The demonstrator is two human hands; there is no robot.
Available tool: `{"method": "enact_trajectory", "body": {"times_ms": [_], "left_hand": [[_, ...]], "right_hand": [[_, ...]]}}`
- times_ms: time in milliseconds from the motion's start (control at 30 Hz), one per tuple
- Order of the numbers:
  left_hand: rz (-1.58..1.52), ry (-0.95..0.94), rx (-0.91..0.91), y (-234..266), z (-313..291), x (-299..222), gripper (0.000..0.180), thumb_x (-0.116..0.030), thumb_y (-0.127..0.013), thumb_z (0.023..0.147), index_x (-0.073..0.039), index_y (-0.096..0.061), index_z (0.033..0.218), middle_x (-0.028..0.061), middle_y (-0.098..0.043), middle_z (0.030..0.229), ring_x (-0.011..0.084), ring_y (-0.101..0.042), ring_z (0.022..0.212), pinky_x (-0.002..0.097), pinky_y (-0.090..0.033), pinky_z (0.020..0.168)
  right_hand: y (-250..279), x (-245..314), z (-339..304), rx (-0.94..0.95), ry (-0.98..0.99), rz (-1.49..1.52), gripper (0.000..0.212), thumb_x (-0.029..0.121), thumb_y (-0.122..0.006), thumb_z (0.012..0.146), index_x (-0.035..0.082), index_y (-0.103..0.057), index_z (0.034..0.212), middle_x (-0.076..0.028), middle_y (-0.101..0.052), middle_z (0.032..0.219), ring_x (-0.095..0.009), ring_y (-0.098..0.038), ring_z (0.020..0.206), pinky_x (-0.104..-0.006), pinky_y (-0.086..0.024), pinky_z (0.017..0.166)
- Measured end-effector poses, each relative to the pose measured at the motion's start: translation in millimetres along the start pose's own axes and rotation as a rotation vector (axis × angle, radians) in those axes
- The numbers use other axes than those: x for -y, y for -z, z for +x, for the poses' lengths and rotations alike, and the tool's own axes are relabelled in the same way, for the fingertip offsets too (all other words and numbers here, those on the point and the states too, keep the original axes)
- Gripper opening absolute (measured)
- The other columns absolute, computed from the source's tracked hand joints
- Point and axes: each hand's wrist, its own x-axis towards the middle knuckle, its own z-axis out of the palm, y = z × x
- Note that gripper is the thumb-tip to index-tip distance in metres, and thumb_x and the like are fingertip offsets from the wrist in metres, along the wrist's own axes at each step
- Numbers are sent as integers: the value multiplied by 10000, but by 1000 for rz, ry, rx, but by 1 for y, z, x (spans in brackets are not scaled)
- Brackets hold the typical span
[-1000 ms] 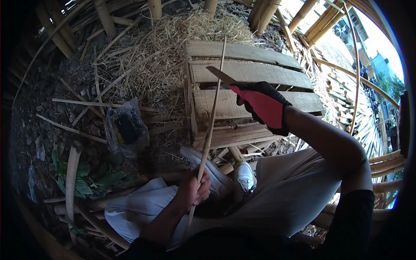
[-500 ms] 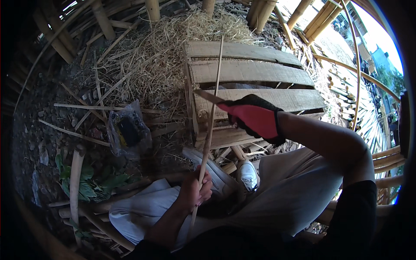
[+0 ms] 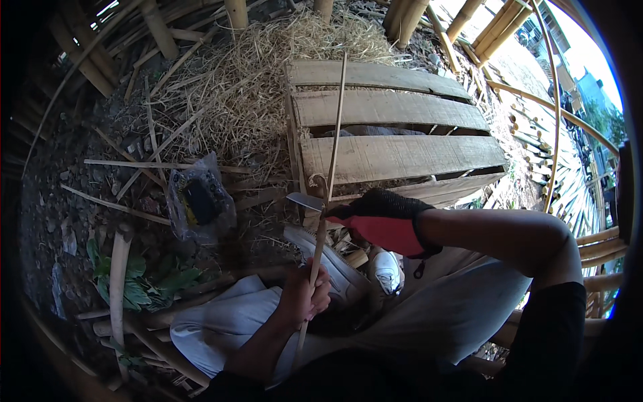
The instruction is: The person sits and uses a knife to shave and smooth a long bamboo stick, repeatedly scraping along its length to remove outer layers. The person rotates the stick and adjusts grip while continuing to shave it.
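Note:
My bare left hand point(image 3: 308, 295) is closed round the lower part of a long thin bamboo strip point(image 3: 337, 134), which slants up and away over a slatted wooden crate point(image 3: 395, 110). My right hand point(image 3: 392, 221), in a red and black glove, is closed on a knife, its handle hidden in the fingers. The knife blade point(image 3: 305, 200) lies across the strip, well above my left hand. A small curl of shaving point(image 3: 317, 179) stands up from the strip just beyond the blade.
A clear plastic bag point(image 3: 199, 201) with a dark object inside lies on the ground at left, among loose bamboo sticks. Straw or shavings point(image 3: 228, 100) heap up behind it. Bamboo posts point(image 3: 406, 20) stand at the back. Cut bamboo poles point(image 3: 569, 167) lie at right.
My right hand has drawn the knife down along the strip, nearer my left hand. A curled shaving now shows at the blade. The left hand has stayed nearly still.

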Motion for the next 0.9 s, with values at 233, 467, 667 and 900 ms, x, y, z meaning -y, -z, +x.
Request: {"method": "enact_trajectory", "body": {"times_ms": [233,467,667,900], "left_hand": [[-26,11,-3,-1,1,-1,505,-515,-246,1086,-128,-391,797,-9,-280,457,104,-233,298,271,-225,298],[15,-24,35,-3,3,-3,504,-522,-264,1083,-129,-390,792,-12,-277,456,103,-233,298,268,-230,296],[-14,4,23,-2,2,-3,501,-507,-237,1087,-133,-388,790,-17,-278,454,104,-232,297,260,-230,294],[-8,-11,29,-7,-4,-8,294,-314,-291,1034,-147,-371,805,-33,-277,459,82,-243,300,243,-211,330]], "right_hand": [[0,-2,-6,-437,393,-627,414,493,-578,970,83,-630,982,-110,-649,790,-298,-684,719,-425,-533,637],[-44,-22,17,-896,477,-975,230,291,-620,921,85,-519,897,-79,-524,709,-282,-593,629,-433,-469,561],[-45,-25,23,-836,586,-1141,120,138,-633,824,68,-541,855,-59,-526,718,-243,-592,625,-341,-430,516],[-2,19,-3,-461,667,-1155,83,137,-634,787,63,-608,761,-99,-624,721,-272,-673,649,-383,-516,529]]}}
